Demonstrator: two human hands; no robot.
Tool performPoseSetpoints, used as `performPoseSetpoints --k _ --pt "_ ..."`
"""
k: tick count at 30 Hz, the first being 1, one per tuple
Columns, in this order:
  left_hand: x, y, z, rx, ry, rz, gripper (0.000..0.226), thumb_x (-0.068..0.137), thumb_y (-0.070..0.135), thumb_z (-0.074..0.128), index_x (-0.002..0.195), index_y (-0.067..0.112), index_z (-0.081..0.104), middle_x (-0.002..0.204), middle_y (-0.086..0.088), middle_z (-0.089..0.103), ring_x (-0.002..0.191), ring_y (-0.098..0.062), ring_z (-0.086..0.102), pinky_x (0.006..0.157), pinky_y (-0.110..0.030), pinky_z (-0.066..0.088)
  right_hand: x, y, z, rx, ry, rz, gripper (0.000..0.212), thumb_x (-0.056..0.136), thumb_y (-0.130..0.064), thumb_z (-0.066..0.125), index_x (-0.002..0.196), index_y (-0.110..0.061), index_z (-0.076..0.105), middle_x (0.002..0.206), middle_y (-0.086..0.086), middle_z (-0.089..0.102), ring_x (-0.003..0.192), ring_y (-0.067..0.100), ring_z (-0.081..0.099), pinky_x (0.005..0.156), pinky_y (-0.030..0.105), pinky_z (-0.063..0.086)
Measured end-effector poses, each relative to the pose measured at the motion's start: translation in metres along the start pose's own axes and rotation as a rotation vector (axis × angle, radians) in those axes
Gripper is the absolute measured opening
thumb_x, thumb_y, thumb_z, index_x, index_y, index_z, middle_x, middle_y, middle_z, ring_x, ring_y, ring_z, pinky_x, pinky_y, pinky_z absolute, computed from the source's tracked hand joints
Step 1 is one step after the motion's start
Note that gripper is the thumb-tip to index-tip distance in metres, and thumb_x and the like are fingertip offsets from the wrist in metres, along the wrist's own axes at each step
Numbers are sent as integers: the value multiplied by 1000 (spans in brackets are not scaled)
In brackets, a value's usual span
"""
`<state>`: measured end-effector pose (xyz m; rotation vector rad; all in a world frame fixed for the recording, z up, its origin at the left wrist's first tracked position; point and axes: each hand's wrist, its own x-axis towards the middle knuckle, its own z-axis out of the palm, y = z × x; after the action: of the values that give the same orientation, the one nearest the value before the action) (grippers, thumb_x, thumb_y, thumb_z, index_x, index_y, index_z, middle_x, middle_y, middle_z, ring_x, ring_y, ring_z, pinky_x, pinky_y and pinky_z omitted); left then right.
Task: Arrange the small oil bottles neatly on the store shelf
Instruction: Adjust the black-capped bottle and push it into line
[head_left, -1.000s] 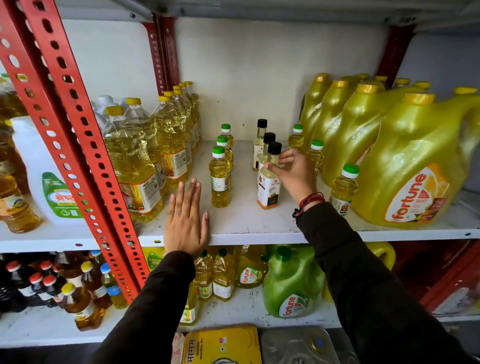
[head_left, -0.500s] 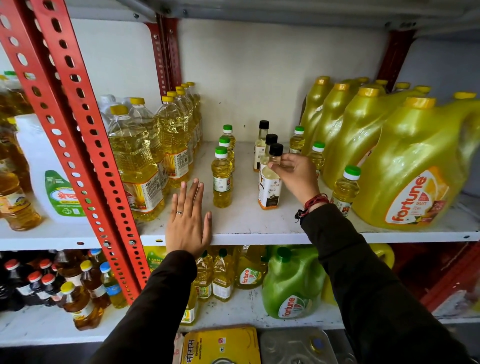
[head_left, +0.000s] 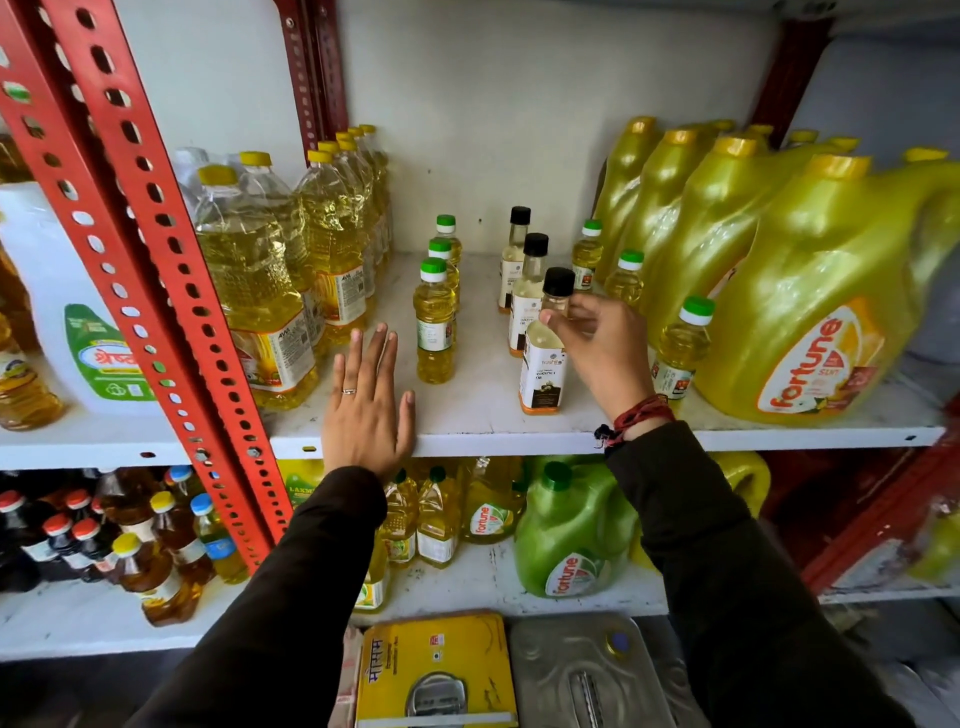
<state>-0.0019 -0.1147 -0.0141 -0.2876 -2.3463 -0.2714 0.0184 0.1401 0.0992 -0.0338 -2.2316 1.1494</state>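
Note:
Small oil bottles stand in three rows on the white shelf (head_left: 483, 415). The left row has green caps, its front bottle (head_left: 434, 332) beside my left hand. The middle row has black caps and white labels. My right hand (head_left: 605, 348) pinches the neck of the front black-capped bottle (head_left: 541, 374), which stands upright on the shelf; two more (head_left: 525, 301) (head_left: 511, 254) stand behind it. The right row of green-capped bottles (head_left: 679, 351) (head_left: 625, 283) runs along the big jugs. My left hand (head_left: 366, 405) lies flat on the shelf's front edge, fingers spread, holding nothing.
Large clear oil bottles (head_left: 254, 291) crowd the shelf's left side. Big yellow Fortune jugs (head_left: 810, 312) fill the right. A red perforated upright (head_left: 156, 260) crosses in front at left. The lower shelf holds more bottles and a green jug (head_left: 571, 535); tins (head_left: 436, 670) sit below.
My right hand's fingers have shifted from around the front black-capped bottle's shoulder to its neck. My left hand has stayed flat on the shelf edge.

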Motion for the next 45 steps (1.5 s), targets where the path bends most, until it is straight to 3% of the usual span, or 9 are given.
performPoseSetpoints --k 3,7,13,37,41,45 --pt "0 -1 2 13 1 5 70 101 38 27 163 6 19 172 -11 12 159 -22 -4 129 -35 -11 -11 0 -7 -13 19 -18 39 84 -36 75 113 -11 72 105 6 75 90 14 67 79 22 53" --pt "0 -2 3 16 10 4 69 102 38 26 164 7 17 172 -10 12 160 -23 -4 129 -35 -10 -20 -5 -13 -28 27 -11 36 84 -36 75 111 -13 73 103 6 76 93 18 70 85 34 58" --pt "0 -2 4 9 26 3 69 102 39 25 164 7 18 172 -11 13 160 -24 -1 129 -36 -10 -24 -9 -15 -42 24 -3 35 84 -37 75 110 -13 73 102 5 76 93 19 71 86 39 59" --pt "-1 -4 9 -8 46 10 70 102 38 28 164 9 16 173 -9 10 160 -24 -4 130 -38 -6 -29 -10 -20 23 38 73 43 77 -38 82 109 -11 72 102 5 75 90 15 72 84 33 60" --pt "-1 -4 7 -13 41 13 69 102 37 28 164 8 17 173 -9 9 160 -24 -4 130 -38 -6 -30 -12 -22 45 0 74 52 76 -39 81 120 -15 67 116 3 72 102 17 70 90 35 58" --pt "-1 -4 7 -12 32 13 70 102 37 28 164 8 16 173 -9 8 160 -23 -4 130 -38 -7 -33 -24 -22 -35 95 -53 74 79 -48 77 142 -18 49 144 3 55 133 17 51 109 30 43"
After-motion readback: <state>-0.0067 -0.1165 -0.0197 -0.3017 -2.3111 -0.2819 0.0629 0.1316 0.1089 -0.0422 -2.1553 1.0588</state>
